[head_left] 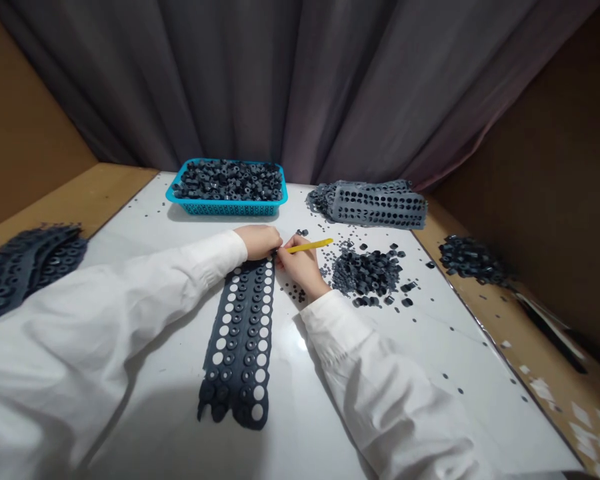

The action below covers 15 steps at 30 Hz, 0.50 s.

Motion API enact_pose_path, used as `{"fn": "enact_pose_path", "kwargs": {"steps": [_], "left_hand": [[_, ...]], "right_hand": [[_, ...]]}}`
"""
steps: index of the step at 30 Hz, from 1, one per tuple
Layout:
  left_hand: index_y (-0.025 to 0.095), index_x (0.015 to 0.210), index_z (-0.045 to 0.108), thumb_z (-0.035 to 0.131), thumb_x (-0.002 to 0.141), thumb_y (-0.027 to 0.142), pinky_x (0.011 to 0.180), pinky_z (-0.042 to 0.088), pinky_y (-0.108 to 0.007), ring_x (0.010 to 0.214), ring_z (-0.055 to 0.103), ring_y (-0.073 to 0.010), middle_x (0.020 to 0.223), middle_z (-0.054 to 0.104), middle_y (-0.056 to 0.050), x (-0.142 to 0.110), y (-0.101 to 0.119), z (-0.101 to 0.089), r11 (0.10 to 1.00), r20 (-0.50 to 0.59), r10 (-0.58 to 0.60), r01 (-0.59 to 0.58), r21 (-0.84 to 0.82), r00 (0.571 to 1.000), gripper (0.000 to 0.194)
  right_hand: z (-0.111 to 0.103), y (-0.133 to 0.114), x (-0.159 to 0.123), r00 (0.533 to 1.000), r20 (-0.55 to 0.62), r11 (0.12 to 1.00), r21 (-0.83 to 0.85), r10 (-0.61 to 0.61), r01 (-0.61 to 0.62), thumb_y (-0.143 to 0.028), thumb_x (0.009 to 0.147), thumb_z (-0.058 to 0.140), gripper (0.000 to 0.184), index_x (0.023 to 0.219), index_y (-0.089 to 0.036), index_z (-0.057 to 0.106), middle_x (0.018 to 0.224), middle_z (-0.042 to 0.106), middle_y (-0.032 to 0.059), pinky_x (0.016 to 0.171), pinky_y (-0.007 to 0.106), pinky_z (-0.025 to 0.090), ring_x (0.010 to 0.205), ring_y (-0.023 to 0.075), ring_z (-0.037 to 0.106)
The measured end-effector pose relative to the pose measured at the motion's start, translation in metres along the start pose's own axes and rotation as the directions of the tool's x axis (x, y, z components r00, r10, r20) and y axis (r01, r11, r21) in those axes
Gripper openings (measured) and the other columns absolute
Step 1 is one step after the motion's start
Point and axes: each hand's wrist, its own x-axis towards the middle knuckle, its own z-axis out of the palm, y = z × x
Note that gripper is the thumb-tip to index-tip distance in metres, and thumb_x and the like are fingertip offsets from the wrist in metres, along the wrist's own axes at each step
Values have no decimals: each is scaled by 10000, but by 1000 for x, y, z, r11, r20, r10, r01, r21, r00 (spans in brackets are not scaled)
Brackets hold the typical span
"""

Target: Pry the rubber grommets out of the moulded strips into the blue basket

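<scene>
Head view: brace strip (244, 315) flat with left hand (259, 242) — grip unclear — lightly guiding yellow stick (316, 245) clamped in right hand (303, 267).

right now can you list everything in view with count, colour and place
studded strip: one, dark grey, mid-table
stick: one, yellow, by the strip's far end
basket: one, blue, back of table
small parts: uncountable, dark, in basket
perforated sheets: several, grey, back right
loose pieces: uncountable, dark, right of strip
ringed material: pile, dark, far left
second heap: one, dark, right ledge
paper-like scraps: many, white, right ledge
table: one, white, centre
curtain: grey, behind
sleeves: two, white, both arms
left hand: one, bare, strip's far end
right hand: one, bare, holding stick
</scene>
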Motion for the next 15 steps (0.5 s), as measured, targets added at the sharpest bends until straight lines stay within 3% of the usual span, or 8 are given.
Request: {"fn": "enact_pose_path", "kwargs": {"steps": [3, 5, 7, 8, 15], "left_hand": [[134, 832, 689, 511, 766, 150, 727, 448, -254, 782, 625, -192, 845, 687, -85, -8, -11, -3, 983, -174, -65, 33, -181, 983, 190], [121, 865, 688, 530, 778, 216, 721, 442, -247, 736, 607, -175, 813, 686, -60, -16, -25, -10, 918, -339, -246, 107, -382, 908, 205], [112, 868, 689, 569, 762, 288, 699, 433, -244, 689, 586, -163, 761, 675, -33, -24, -38, -18, 840, -386, -394, 156, -520, 834, 238], [114, 857, 690, 589, 747, 312, 690, 428, -240, 682, 581, -160, 743, 670, -23, -29, -42, -21, 815, -372, -416, 159, -557, 830, 248], [151, 804, 673, 577, 736, 360, 634, 427, -238, 678, 592, -160, 742, 684, -26, -65, -35, -13, 799, -215, -272, 96, -594, 938, 240]], "right_hand": [[0, -1, -1, 1000, -4, 1000, -14, -14, 14, -163, 635, 490, 124, 606, -224, 386, 445, 466, -74, 448, 221, 387, 420, 113, 501], [0, -3, -2, 1000, 3, 1000, 0, 13, -13, -165, 632, 493, 126, 608, -225, 384, 442, 457, -77, 434, 220, 383, 408, 113, 495], [0, -5, -2, 998, 12, 998, 28, 54, -54, -171, 632, 490, 117, 617, -227, 389, 437, 451, -80, 420, 221, 385, 397, 116, 496], [0, -5, -2, 997, 15, 997, 39, 70, -71, -174, 631, 490, 112, 622, -228, 392, 436, 451, -81, 414, 222, 385, 395, 118, 498], [0, 2, -1, 999, 10, 999, 14, 43, -43, -205, 646, 513, 95, 638, -225, 420, 459, 506, -68, 464, 243, 408, 420, 131, 521]]}}
